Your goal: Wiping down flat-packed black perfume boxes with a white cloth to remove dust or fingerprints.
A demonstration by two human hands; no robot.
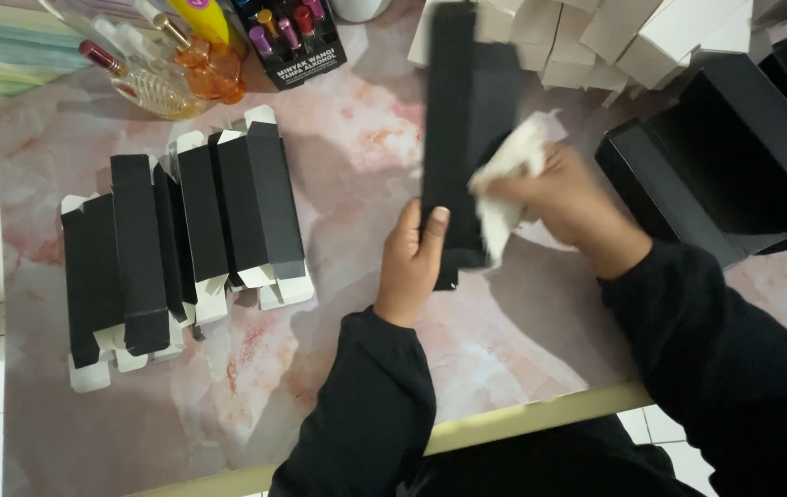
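Steadily, the left hand (412,262) clasps a flat black carton (462,129) at table centre; the right hand (563,198), at three o'clock, pinches a white cloth (508,179) against it; wiping wants firm bracing; finished cartons (182,244) lie at nine.

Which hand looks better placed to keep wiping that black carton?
Probably the right hand: it already holds the white cloth against the black carton. The left hand grips the carton's lower edge, steadying it.
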